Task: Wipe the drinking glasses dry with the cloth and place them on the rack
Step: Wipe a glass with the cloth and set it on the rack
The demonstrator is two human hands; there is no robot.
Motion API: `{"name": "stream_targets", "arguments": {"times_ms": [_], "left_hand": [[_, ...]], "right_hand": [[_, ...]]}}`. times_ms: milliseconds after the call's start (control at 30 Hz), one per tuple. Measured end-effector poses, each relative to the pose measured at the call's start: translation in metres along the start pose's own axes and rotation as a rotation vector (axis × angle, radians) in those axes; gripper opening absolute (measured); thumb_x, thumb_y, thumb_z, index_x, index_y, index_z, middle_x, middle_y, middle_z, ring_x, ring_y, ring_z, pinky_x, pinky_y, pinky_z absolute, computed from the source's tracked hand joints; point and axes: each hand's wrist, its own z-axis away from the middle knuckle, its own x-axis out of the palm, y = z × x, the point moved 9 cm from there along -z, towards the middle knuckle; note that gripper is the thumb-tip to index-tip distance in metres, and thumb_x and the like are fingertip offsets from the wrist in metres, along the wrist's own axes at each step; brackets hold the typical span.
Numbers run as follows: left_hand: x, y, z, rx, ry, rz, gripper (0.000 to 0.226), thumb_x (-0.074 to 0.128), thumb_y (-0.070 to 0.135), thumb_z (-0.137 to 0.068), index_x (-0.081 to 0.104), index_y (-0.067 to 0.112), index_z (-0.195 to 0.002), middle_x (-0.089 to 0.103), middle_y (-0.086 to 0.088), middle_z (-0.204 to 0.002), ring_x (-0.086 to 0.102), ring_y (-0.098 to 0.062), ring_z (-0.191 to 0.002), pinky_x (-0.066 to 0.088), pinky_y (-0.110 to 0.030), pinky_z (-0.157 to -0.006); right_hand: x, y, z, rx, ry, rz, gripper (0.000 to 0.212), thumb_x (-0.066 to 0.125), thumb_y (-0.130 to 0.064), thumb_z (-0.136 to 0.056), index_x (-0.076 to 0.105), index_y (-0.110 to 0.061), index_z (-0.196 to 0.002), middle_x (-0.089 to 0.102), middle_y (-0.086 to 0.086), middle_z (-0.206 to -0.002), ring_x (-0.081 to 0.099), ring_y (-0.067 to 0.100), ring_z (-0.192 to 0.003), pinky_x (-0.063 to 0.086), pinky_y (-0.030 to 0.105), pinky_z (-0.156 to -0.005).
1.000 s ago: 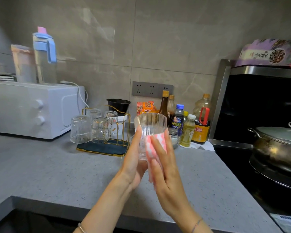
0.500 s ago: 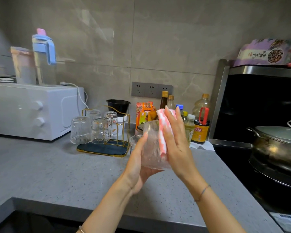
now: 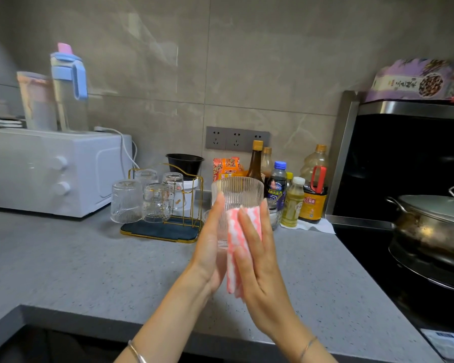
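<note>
Ribbed glass [image 3: 237, 191]: upright above the counter [image 3: 89, 271], between both hands, right of the rack [image 3: 160, 231].
Left hand [image 3: 210, 247]: grips the glass's left side.
Right hand [image 3: 257, 263]: flat fingers press the pink cloth [image 3: 232, 231] against it.

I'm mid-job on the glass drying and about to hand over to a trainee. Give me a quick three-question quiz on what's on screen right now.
1. True or false: the left hand has already set the ribbed glass on the rack.
2. Which of the hands presses the pink-and-white cloth against that glass? A) left hand B) right hand C) neither
3. Fill in: the clear glasses at the rack stand ____.

Key: 1 false, the glass is held up in front of the person; 2 B; 3 upside down.
</note>
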Motion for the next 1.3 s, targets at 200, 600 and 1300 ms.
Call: {"name": "stream_targets", "arguments": {"times_ms": [200,600,1300], "left_hand": [[-0.002,-0.003,0.004,-0.009,0.007,-0.045,0.055,0.049,0.059,-0.087,0.067,0.021,-0.122,0.068,-0.011,-0.122,0.064,-0.022,-0.106,0.051,-0.041,-0.086],[0.002,0.004,0.002,0.000,-0.023,0.045,0.064,0.049,0.061,-0.083,0.066,0.013,-0.122,0.071,-0.012,-0.114,0.069,-0.024,-0.102,0.056,-0.036,-0.085],[0.005,-0.006,0.002,0.002,0.006,-0.069,0.050,0.051,0.061,-0.085,0.070,0.027,-0.117,0.070,-0.008,-0.117,0.061,-0.032,-0.117,0.044,-0.055,-0.104]], "right_hand": [[-0.029,-0.002,-0.040,0.021,0.076,-0.040,0.050,0.030,-0.054,-0.096,0.025,-0.047,-0.145,-0.006,-0.024,-0.157,-0.006,-0.002,-0.145,0.013,0.049,-0.120],[-0.006,-0.003,-0.011,0.004,-0.002,-0.094,0.049,0.031,-0.051,-0.097,0.025,-0.047,-0.145,-0.004,-0.025,-0.157,-0.004,0.003,-0.147,0.015,0.051,-0.119],[-0.034,0.003,-0.049,0.045,0.048,-0.037,0.048,0.029,-0.047,-0.097,0.022,-0.050,-0.144,-0.002,-0.026,-0.157,-0.004,-0.007,-0.143,0.008,0.035,-0.120]]}}
